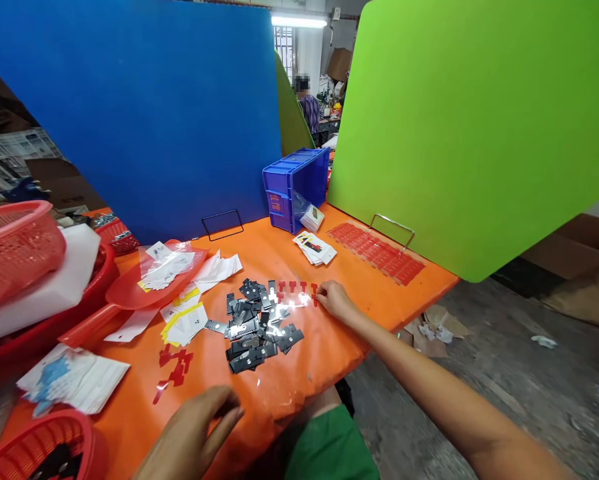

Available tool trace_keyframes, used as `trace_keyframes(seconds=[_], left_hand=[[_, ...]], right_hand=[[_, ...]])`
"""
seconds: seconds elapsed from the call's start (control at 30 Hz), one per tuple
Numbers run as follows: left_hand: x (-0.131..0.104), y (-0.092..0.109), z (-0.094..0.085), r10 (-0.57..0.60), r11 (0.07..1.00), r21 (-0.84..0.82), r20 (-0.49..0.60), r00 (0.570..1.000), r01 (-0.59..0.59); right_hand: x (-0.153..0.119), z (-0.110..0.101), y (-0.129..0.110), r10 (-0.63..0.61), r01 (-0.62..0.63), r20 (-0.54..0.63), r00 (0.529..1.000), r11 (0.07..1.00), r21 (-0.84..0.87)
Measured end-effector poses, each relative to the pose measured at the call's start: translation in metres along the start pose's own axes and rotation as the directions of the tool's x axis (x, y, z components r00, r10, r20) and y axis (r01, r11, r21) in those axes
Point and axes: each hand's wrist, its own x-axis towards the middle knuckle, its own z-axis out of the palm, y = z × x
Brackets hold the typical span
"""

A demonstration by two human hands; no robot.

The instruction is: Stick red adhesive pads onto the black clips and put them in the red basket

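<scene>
My right hand [337, 301] is at the right end of a short row of small red T-shaped pieces [292, 287], its fingertips closed on the last piece [314, 293]. My left hand [194, 427] hovers over the front of the table, thumb and curled forefinger apart, with nothing visible between them. Between the hands lies a loose heap of black and shiny flat metal clips [252, 327]. Left of the heap, more red pieces [175, 365] are scattered near a fan of white and yellow printed cards [185, 325].
An orange-covered table [259, 257] carries a red plastic scoop [129, 293], a blue crate [279, 200] on its side, stacked cards [315, 248] and red sheets [376, 253]. Red baskets [92, 440] crowd the left. Blue [179, 120] and green boards [459, 133] stand behind. A person [309, 110] sits far back.
</scene>
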Motion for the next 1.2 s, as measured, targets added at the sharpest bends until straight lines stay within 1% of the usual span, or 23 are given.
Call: trace_keyframes(seconds=[0.1, 0.2, 0.3, 0.4, 0.47, 0.53, 0.67, 0.77, 0.87, 0.97, 1.1, 1.2], left_hand=[[0.068, 0.019, 0.012, 0.141, 0.989, 0.048, -0.022, 0.990, -0.140], [0.127, 0.035, 0.030, 0.285, 0.949, 0.150, -0.037, 0.958, -0.276], [0.173, 0.039, 0.051, 0.391, 0.900, 0.237, -0.064, 0.918, -0.367], [0.202, 0.036, 0.072, 0.427, 0.869, 0.317, -0.094, 0.899, -0.380], [0.211, 0.033, 0.081, 0.409, 0.866, 0.353, -0.094, 0.908, -0.354], [0.213, 0.031, 0.085, 0.380, 0.866, 0.378, -0.069, 0.923, -0.328], [0.211, 0.030, 0.083, 0.364, 0.844, 0.425, -0.006, 0.931, -0.327], [0.210, 0.029, 0.082, 0.373, 0.830, 0.447, 0.002, 0.928, -0.334], [0.211, 0.026, 0.083, 0.370, 0.829, 0.451, 0.001, 0.929, -0.330], [0.213, 0.023, 0.086, 0.361, 0.828, 0.458, 0.009, 0.933, -0.325], [0.214, 0.022, 0.087, 0.362, 0.829, 0.454, 0.008, 0.932, -0.326], [0.214, 0.021, 0.086, 0.365, 0.832, 0.449, 0.002, 0.931, -0.327]], right_hand=[[0.003, 0.002, 0.001, 0.010, -0.010, 0.017, 1.000, 1.000, -0.018], [0.007, 0.002, -0.001, 0.028, -0.026, 0.048, 0.998, 0.998, -0.050], [0.012, 0.003, -0.002, 0.045, -0.038, 0.080, 0.996, 0.995, -0.089], [0.012, 0.005, -0.003, 0.042, -0.032, 0.075, 0.996, 0.991, -0.131], [0.007, 0.008, -0.004, 0.033, -0.024, 0.050, 0.998, 0.987, -0.161], [0.000, 0.011, -0.006, 0.017, -0.012, 0.028, 0.999, 0.983, -0.185], [-0.008, 0.016, -0.008, -0.012, 0.013, 0.007, 1.000, 0.977, -0.213], [-0.007, 0.016, -0.007, -0.024, 0.020, -0.017, 1.000, 0.977, -0.211], [-0.005, 0.015, -0.006, -0.037, 0.033, -0.018, 0.999, 0.977, -0.209], [-0.007, 0.016, -0.006, -0.088, 0.075, -0.049, 0.995, 0.971, -0.228], [-0.019, 0.013, -0.007, -0.195, 0.166, -0.127, 0.972, 0.963, -0.210], [-0.030, 0.002, -0.012, -0.278, 0.257, -0.248, 0.928, 0.959, -0.117]])
